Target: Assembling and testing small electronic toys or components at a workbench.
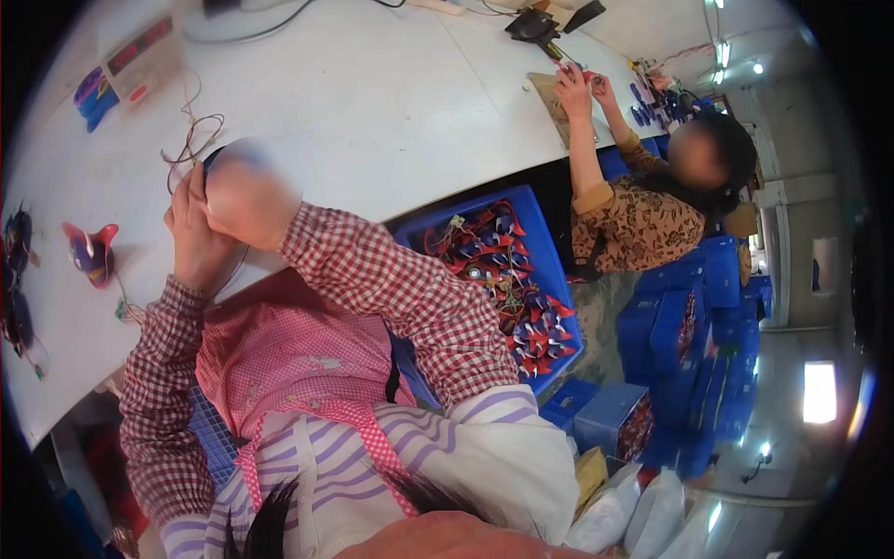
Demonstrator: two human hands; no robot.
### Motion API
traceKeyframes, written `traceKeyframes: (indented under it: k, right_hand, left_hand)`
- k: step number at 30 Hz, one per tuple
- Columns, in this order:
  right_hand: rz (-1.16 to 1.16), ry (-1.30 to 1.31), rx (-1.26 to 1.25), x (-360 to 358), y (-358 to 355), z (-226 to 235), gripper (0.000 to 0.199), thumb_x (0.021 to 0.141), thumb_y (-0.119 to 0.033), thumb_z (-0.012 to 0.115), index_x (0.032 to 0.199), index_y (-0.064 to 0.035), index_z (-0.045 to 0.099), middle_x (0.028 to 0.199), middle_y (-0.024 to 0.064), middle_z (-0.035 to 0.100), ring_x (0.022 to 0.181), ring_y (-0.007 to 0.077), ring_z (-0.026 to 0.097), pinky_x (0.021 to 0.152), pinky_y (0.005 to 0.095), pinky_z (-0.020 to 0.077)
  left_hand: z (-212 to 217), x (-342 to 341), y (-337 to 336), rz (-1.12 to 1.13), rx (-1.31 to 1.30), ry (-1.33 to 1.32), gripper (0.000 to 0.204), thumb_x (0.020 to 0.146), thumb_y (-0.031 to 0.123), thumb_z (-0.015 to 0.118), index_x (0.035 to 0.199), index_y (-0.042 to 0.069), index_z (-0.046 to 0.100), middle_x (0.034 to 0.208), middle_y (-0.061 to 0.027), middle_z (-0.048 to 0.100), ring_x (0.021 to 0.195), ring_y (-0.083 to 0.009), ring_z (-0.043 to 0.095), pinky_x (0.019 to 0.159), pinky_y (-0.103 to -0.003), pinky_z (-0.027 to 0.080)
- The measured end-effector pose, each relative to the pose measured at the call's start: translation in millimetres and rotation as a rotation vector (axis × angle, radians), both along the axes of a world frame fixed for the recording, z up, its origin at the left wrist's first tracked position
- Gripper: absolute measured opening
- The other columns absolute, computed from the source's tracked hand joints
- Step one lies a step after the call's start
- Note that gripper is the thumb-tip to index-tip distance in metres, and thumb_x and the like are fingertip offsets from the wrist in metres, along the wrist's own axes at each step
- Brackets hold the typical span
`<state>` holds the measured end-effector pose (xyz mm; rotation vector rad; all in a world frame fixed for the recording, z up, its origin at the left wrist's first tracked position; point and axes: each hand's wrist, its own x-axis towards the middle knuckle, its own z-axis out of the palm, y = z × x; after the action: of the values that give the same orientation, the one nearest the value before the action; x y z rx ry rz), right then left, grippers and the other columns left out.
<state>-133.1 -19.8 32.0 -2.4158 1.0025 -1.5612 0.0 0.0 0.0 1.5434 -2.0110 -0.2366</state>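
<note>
Two bare hands met over the white table [372,102], at its near edge. The left hand [194,228] had its fingers bent and drawn together; the right hand [247,194] lay against it, heavily blurred. I could not tell whether either one pinched anything. A dark-blue piece [214,160] showed at the fingertips, mostly hidden by the hands, and thin wires [194,135] looped on the tabletop just beyond it.

Farther up stood a pale box [142,61] with a dark red display window; its figures were too unclear to read. Just beside it lay a purple-and-blue object [93,98], any marking on it too small to tell. Left of the hands rested a red, white and blue part [90,253], with a wire lead [128,309] near it.

On the person's right, a blue bin [551,252] held many similar coloured parts [498,279] and wires. Beyond it, a co-worker [643,219] in a brown patterned top worked with both hands [577,93] over the table.
</note>
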Motion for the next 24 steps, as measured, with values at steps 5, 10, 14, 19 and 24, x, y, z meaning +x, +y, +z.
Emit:
traceKeyframes:
  k: [5, 10, 14, 19, 24]
  right_hand:
    - [-0.165, -0.211, 0.091, -58.6, -20.3, 33.5, 0.016, 0.068, -0.01, 0.07, 0.076, -0.0049, 0.058, 0.074, 0.0064, 0.054, 0.058, 0.0193, 0.052, 0.052, 0.027, 0.0445]
    - [-0.293, -0.096, 0.243, -91.4, -54.7, 6.3, 0.018, 0.072, -0.014, 0.07, 0.074, -0.0009, 0.058, 0.071, 0.0077, 0.056, 0.055, 0.0194, 0.051, 0.054, 0.029, 0.0453]
    - [-0.311, -0.076, 0.365, -98.9, -57.6, 0.9, 0.025, 0.072, -0.019, 0.069, 0.075, 0.0039, 0.059, 0.072, 0.0146, 0.057, 0.058, 0.0263, 0.055, 0.057, 0.0319, 0.0474]
    - [-0.123, -0.482, 0.796, -88.7, -44.1, -1.1, 0.046, 0.08, -0.012, 0.069, 0.117, -0.0012, 0.045, 0.084, 0.0151, 0.06, 0.066, 0.0174, 0.058, 0.062, 0.0256, 0.051]
    - [-0.009, -0.168, 0.424, -48.3, 28.7, 45.1, 0.02, 0.085, -0.005, 0.06, 0.103, 0.0007, 0.057, 0.091, 0.0064, 0.058, 0.073, 0.0124, 0.052, 0.068, 0.0234, 0.046]
  left_hand:
    - [14.5, -9.4, 15.3, 0.006, 0.049, 0.052, 0.088, 0.071, 0.037, 0.071, 0.14, 0.003, 0.028, 0.138, -0.0184, 0.033, 0.123, -0.0315, 0.036, 0.107, -0.044, 0.02]
    - [42.4, -1.7, 46.2, -0.078, -0.064, 0.226, 0.075, 0.074, 0.026, 0.069, 0.136, 0.002, 0.034, 0.133, -0.019, 0.037, 0.121, -0.0328, 0.038, 0.103, -0.042, 0.029]
    - [52.7, 43.4, 98.0, 0.006, -0.193, 0.18, 0.06, 0.075, 0.014, 0.067, 0.127, 0.001, 0.041, 0.128, -0.017, 0.041, 0.117, -0.0317, 0.041, 0.099, -0.037, 0.035]
    - [38.6, 131.8, 151.4, 0.437, -0.182, 0.242, 0.047, 0.079, 0.005, 0.062, 0.122, -0.001, 0.046, 0.12, -0.0143, 0.049, 0.103, -0.0244, 0.05, 0.091, -0.033, 0.041]
    - [24.5, 199.3, 136.8, 0.482, -0.191, 0.433, 0.061, 0.078, 0.016, 0.071, 0.13, 0.003, 0.041, 0.125, -0.0127, 0.048, 0.111, -0.0235, 0.049, 0.094, -0.035, 0.039]
